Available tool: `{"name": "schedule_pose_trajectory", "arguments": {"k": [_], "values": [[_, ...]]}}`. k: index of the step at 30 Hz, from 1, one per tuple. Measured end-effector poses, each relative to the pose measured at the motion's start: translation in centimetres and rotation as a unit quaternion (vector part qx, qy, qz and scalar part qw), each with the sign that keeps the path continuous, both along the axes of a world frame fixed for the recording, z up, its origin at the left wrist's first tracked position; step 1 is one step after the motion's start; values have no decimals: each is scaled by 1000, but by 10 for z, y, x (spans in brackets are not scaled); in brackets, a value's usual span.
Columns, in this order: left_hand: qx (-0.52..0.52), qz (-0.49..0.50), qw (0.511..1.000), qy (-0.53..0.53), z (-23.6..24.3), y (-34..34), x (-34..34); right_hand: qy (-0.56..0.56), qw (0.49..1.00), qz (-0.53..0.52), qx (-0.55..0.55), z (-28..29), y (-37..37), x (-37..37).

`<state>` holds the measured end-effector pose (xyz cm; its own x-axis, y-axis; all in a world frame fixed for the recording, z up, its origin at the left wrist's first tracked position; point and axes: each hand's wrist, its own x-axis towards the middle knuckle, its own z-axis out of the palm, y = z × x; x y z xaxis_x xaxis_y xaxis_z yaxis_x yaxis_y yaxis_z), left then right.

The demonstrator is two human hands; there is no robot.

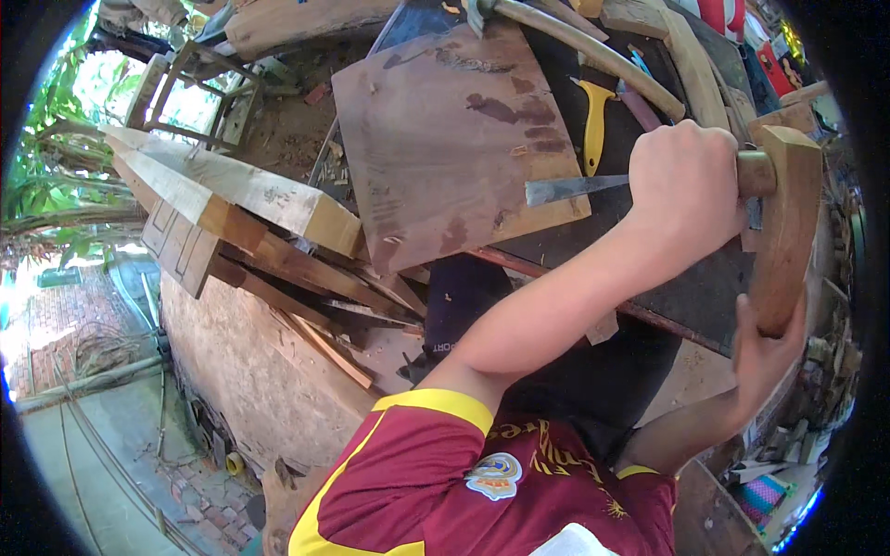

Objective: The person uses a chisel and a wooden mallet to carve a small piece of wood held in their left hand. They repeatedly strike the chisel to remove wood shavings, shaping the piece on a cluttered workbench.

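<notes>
My left hand (684, 181) is closed round the handle of a chisel (579, 189), held level with its flat metal blade pointing left over a brown wooden board (445, 148). The butt of the handle sticks out on the right side of my fist and meets, or nearly meets, a thick wooden block (786, 232). My right hand (771, 347) grips the lower end of this block, which stands roughly upright in view. Dark stains and a rough patch mark the board's face.
A hammer (584, 42) with a curved wooden handle and a yellow-handled scraper (595, 125) lie beyond my left hand on the dark bench top (691, 292). Squared timbers (278, 199) are stacked at the left. A wooden frame (199, 97) stands behind them.
</notes>
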<state>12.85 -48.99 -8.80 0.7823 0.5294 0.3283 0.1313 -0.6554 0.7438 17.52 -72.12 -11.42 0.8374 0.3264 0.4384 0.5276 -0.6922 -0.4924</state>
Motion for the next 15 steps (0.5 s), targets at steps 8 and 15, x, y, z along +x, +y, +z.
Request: {"name": "schedule_pose_trajectory", "arguments": {"k": [8, 15], "values": [[28, 21, 999, 8, -10, 6, -5, 8, 993, -23, 113, -10, 32, -5], [63, -4, 998, 12, -19, 2, -19, 104, 925, -110, 348, -8, 25, -7]]}}
